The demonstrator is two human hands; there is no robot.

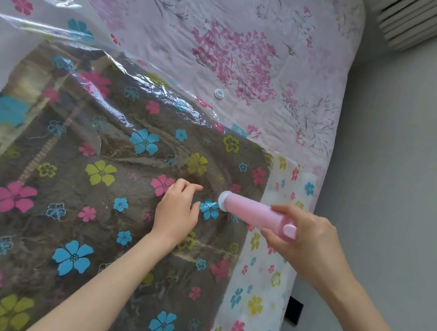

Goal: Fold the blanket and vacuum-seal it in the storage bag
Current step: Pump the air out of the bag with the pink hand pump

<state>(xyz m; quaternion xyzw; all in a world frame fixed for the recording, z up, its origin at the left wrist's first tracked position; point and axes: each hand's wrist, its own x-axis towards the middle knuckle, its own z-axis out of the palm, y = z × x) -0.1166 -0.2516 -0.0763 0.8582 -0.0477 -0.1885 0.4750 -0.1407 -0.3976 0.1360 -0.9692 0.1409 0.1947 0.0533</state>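
Note:
A clear storage bag (266, 273) printed with pink, blue and yellow flowers lies on the bed. A folded brown blanket (103, 233) fills it. My right hand (306, 236) grips a pink cylindrical pump (252, 212) whose white tip presses on the bag's top near its right side. The valve under the tip is hidden. My left hand (177, 210) rests on the bag just left of the tip, fingers loosely bent on the plastic. A small white round cap (219, 93) lies on the bedspread beyond the bag.
The bed is covered by a pale pink floral bedspread (245, 41). The bed's right edge drops to a grey floor (407, 195). A white radiator (434, 25) stands at the top right. A small black object (294, 310) sits by the bed's side.

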